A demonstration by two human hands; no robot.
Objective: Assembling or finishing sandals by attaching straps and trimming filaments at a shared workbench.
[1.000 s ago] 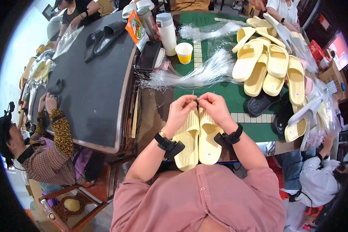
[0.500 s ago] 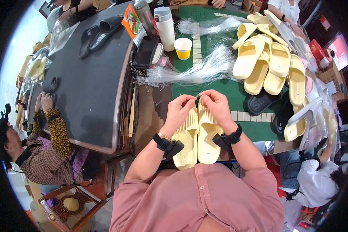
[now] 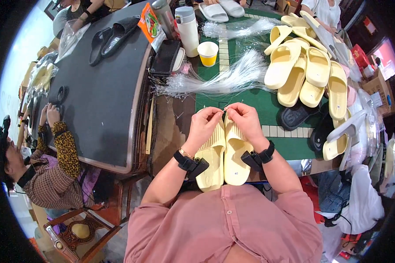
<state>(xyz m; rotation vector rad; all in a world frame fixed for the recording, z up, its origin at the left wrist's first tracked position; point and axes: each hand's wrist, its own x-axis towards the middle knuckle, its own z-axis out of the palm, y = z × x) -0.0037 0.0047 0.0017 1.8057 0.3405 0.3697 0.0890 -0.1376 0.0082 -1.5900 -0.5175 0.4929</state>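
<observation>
While the camera has drawn closer, your left hand (image 3: 205,124) and right hand (image 3: 245,120) still pinch the toes of the pale yellow slippers (image 3: 224,151) together at the worktop's (image 3: 267,103) near edge.

Ahead of the hands, a fan of clear plastic strands (image 3: 224,81) lay spread over the green mat (image 3: 267,103). Beyond it stood a yellow paper cup (image 3: 207,53), with a white bottle (image 3: 188,28) just to its left and a black tray (image 3: 165,57) further left. Up and to the right of the hands, a heap of pale yellow slippers (image 3: 307,70) was stacked on the mat, with dark slippers (image 3: 303,120) near its lower edge. Far to the left stretched a dark table (image 3: 96,87), bearing a pair of black slippers (image 3: 112,35) at its far end. A person in a patterned sleeve (image 3: 66,149) sat at its left side.
</observation>
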